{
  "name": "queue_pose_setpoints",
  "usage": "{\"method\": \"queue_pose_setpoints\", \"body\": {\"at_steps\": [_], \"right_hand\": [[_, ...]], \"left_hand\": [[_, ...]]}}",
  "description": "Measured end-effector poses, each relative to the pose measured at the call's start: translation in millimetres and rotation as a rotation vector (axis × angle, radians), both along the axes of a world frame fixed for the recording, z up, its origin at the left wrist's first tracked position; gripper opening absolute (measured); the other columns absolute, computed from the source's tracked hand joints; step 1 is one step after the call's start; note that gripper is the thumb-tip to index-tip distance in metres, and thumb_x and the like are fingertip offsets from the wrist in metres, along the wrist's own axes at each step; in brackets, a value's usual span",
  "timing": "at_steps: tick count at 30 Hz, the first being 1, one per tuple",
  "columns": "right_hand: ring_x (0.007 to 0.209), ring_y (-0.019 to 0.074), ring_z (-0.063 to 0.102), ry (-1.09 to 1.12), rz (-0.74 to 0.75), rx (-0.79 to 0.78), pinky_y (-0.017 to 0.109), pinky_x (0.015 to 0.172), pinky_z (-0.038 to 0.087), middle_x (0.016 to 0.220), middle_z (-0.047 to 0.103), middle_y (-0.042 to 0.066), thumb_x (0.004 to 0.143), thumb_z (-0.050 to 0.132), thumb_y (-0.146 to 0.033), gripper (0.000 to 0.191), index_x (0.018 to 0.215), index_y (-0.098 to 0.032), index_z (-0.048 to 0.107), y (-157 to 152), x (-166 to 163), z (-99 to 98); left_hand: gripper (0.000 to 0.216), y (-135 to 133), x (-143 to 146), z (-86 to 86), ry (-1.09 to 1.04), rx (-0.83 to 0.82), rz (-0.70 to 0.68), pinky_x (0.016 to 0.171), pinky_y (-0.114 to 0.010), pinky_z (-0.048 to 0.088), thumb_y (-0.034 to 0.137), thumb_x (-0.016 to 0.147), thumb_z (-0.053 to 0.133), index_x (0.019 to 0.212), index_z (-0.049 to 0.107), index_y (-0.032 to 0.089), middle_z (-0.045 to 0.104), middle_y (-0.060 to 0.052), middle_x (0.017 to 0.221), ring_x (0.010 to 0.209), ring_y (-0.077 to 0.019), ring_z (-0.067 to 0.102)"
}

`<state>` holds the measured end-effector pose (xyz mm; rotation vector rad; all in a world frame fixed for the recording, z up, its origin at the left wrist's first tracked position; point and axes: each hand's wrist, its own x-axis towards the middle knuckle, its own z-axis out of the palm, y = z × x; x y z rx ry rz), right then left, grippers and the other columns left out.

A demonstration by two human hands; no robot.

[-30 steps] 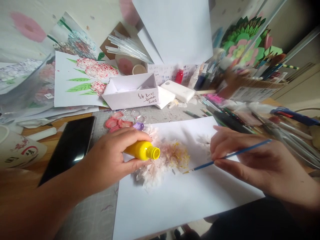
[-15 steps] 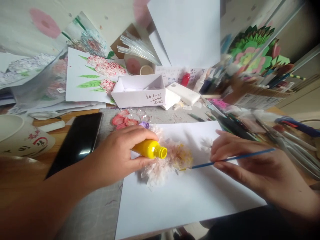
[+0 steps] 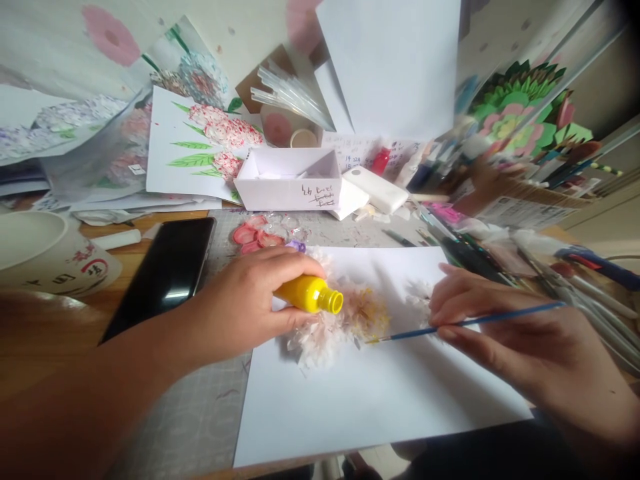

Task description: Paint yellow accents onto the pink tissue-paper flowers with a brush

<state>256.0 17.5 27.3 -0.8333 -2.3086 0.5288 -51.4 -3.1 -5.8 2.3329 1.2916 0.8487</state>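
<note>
My left hand [image 3: 245, 307] is wrapped round a small yellow paint bottle [image 3: 310, 295], tipped on its side with the open neck pointing right over a pale pink tissue-paper flower [image 3: 340, 323]. That flower lies on a white sheet of paper [image 3: 380, 393] and carries yellow dabs at its centre. My right hand [image 3: 505, 340] pinches a thin blue-handled paintbrush [image 3: 465, 323], whose tip rests at the flower's right edge.
A black phone [image 3: 165, 273] lies left of the sheet, and a white mug [image 3: 45, 257] stands at the far left. Behind are a white paper box [image 3: 290, 183], flower paintings [image 3: 200, 147], red petals [image 3: 255, 235] and many pens and brushes [image 3: 500, 247] at right.
The view has drifted, so everything sits a little further right. The bottle stays in my left hand over the flower, and the brush tip stays at the flower's yellow centre.
</note>
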Motion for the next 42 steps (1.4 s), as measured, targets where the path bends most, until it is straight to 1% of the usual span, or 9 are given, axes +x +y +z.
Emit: {"method": "queue_pose_setpoints", "body": {"at_steps": [3, 9, 13, 16, 22, 28, 32, 37, 42], "right_hand": [[0.076, 0.0147, 0.073, -0.029, 0.005, -0.011, 0.036, 0.102, 0.047, 0.073, 0.074, -0.006, 0.087, 0.070, -0.032, 0.007, 0.081, -0.030, 0.068, -1, -2, 0.1], [0.074, 0.0147, 0.073, 0.014, -0.002, 0.002, 0.033, 0.094, 0.051, 0.071, 0.073, -0.006, 0.087, 0.070, -0.034, 0.011, 0.078, -0.030, 0.066, 2, -4, -0.8], [0.074, 0.0155, 0.072, 0.015, -0.002, 0.002, 0.038, 0.102, 0.047, 0.071, 0.073, -0.006, 0.087, 0.070, -0.033, 0.011, 0.078, -0.029, 0.066, 1, -6, -3.6], [0.075, 0.0152, 0.071, 0.014, -0.001, 0.003, 0.038, 0.104, 0.044, 0.072, 0.073, -0.006, 0.087, 0.071, -0.032, 0.009, 0.079, -0.028, 0.067, 0, -8, -5.0], [0.074, 0.0143, 0.070, 0.024, -0.002, 0.024, 0.034, 0.100, 0.046, 0.071, 0.073, -0.007, 0.085, 0.073, -0.029, 0.007, 0.080, -0.028, 0.068, 0, -11, -6.2], [0.073, 0.0179, 0.071, 0.036, -0.033, 0.017, 0.041, 0.099, 0.048, 0.071, 0.074, -0.005, 0.085, 0.073, -0.036, 0.010, 0.079, -0.029, 0.069, 0, -12, -6.5], [0.068, 0.0188, 0.071, 0.041, -0.041, 0.026, 0.043, 0.095, 0.052, 0.070, 0.075, -0.004, 0.083, 0.074, -0.035, 0.009, 0.078, -0.029, 0.070, 0, -14, -4.8], [0.068, 0.0175, 0.071, 0.029, -0.035, 0.040, 0.040, 0.097, 0.051, 0.070, 0.075, -0.005, 0.082, 0.076, -0.031, 0.008, 0.078, -0.028, 0.070, 0, -12, -3.1], [0.069, 0.0160, 0.072, 0.022, -0.043, 0.018, 0.037, 0.098, 0.050, 0.068, 0.074, -0.005, 0.083, 0.075, -0.035, 0.015, 0.073, -0.027, 0.068, 0, -13, -1.4]], "left_hand": [[0.029, 1, 1, 2.2, 0.002, -0.005, 0.008, 0.078, -0.023, 0.045, 0.022, 0.075, 0.081, 0.099, 0.064, 0.023, 0.070, 0.004, 0.096, 0.086, -0.0144, 0.063], [0.028, 2, 2, 1.9, -0.004, 0.009, 0.009, 0.080, -0.024, 0.044, 0.019, 0.075, 0.081, 0.097, 0.065, 0.022, 0.070, 0.004, 0.095, 0.086, -0.0143, 0.062], [0.030, 1, 2, 2.6, -0.003, -0.005, 0.013, 0.079, -0.023, 0.045, 0.018, 0.074, 0.082, 0.098, 0.065, 0.022, 0.070, 0.004, 0.096, 0.086, -0.0141, 0.063], [0.031, 0, 3, 4.4, 0.001, -0.012, 0.025, 0.079, -0.024, 0.045, 0.017, 0.072, 0.083, 0.097, 0.066, 0.022, 0.071, 0.004, 0.096, 0.087, -0.0145, 0.064], [0.029, -1, 4, 5.4, -0.002, -0.025, 0.031, 0.080, -0.025, 0.046, 0.017, 0.072, 0.082, 0.096, 0.066, 0.022, 0.071, 0.003, 0.094, 0.087, -0.0155, 0.064], [0.029, 0, 4, 4.8, 0.000, -0.047, 0.028, 0.082, -0.027, 0.047, 0.016, 0.072, 0.079, 0.097, 0.065, 0.022, 0.071, 0.002, 0.096, 0.087, -0.0164, 0.065], [0.030, 0, 3, 4.1, 0.001, -0.062, 0.031, 0.083, -0.028, 0.048, 0.016, 0.073, 0.078, 0.098, 0.064, 0.022, 0.072, 0.001, 0.098, 0.090, -0.0175, 0.066], [0.029, -1, 3, 4.3, 0.006, -0.060, 0.026, 0.084, -0.029, 0.049, 0.015, 0.074, 0.077, 0.099, 0.064, 0.023, 0.072, 0.001, 0.100, 0.092, -0.0179, 0.066], [0.030, 0, 4, 5.7, 0.006, -0.063, 0.026, 0.083, -0.027, 0.048, 0.014, 0.073, 0.078, 0.098, 0.065, 0.022, 0.072, 0.001, 0.098, 0.090, -0.0169, 0.065]]}}
